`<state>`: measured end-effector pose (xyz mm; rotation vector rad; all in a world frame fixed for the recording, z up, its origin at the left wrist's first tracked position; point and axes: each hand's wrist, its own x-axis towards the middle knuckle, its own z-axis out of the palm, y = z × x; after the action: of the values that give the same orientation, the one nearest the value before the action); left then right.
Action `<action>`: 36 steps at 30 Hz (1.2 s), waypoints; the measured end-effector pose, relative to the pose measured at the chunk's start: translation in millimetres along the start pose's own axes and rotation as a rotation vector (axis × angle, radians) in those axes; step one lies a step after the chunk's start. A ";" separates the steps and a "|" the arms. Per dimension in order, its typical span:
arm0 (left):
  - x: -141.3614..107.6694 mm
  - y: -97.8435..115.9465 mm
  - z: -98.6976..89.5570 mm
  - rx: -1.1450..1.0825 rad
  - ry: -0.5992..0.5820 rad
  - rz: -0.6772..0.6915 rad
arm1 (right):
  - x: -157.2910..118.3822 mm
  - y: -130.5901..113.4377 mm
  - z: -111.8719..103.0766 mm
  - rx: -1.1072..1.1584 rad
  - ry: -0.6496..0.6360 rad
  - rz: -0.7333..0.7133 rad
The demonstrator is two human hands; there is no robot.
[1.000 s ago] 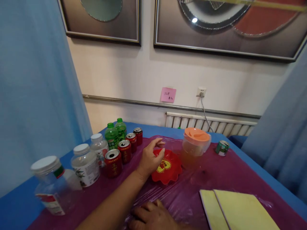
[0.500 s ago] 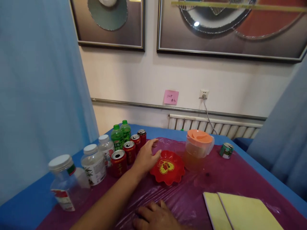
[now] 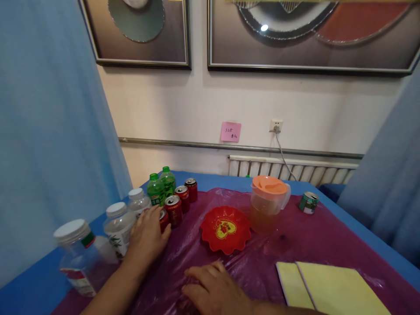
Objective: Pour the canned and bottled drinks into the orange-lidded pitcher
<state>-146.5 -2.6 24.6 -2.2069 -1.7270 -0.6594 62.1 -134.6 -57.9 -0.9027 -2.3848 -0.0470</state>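
My left hand [image 3: 147,236] is around the nearest red drink can [image 3: 164,222], its thumb at the front and its fingers along the left side, covering much of the can. Behind that can several more red cans [image 3: 174,212] stand upright in a slanting row. A red scalloped plate [image 3: 210,234] with a yellow heart print lies to the right of my left hand. My right hand [image 3: 216,288] rests low over the purple plastic sheet [image 3: 256,273], fingers apart and holding nothing, just in front of the plate.
Clear jars with white lids [image 3: 120,227] line the left side, with green bottles [image 3: 155,188] behind. A pitcher [image 3: 266,210] with an orange lid holds amber liquid. A green can [image 3: 308,202] and a yellow folder [image 3: 341,286] are at right.
My left hand has moved left and nearer, from beside the red plate to the nearest red can. My right hand has shifted only slightly. The view has tilted a little.
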 end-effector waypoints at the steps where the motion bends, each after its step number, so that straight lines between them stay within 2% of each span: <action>1: 1.1 -0.2 2.3 0.012 -0.005 -0.005 | 1.4 2.2 -9.1 0.007 0.028 -0.010; 6: 7.1 1.2 6.7 0.040 0.060 0.051 | 12.2 12.2 -43.5 0.046 0.193 -0.012; 12: 7.2 10.7 -13.9 0.072 0.075 0.059 | 22.8 29.9 -65.4 0.112 0.374 0.040; 15: 4.8 28.0 -28.8 0.034 0.198 0.125 | 21.8 41.9 -70.6 0.144 0.461 0.114; 18: 4.5 62.8 -40.8 -0.157 0.271 0.301 | 18.3 53.3 -68.9 0.144 0.504 0.190; 20: 7.7 92.2 -43.9 -0.308 0.236 0.383 | 15.5 59.9 -63.6 0.138 0.552 0.235; 23: 17.6 131.9 -39.6 -0.459 0.155 0.433 | 12.0 68.5 -54.5 0.143 0.646 0.364; 26: 28.5 154.0 -29.2 -0.579 0.074 0.428 | 10.6 76.2 -52.2 0.172 0.736 0.530; 30: 35.5 154.9 -16.7 -0.767 -0.082 0.359 | 12.0 83.8 -59.9 0.402 0.743 0.623; 36: 36.4 128.4 12.0 -1.216 -0.407 0.289 | 12.1 89.1 -64.9 0.703 0.733 0.736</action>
<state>-13.6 0.6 41.6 -3.4823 -1.1570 -1.5461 142.7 -73.6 -12.3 -1.0868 -1.1626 0.5974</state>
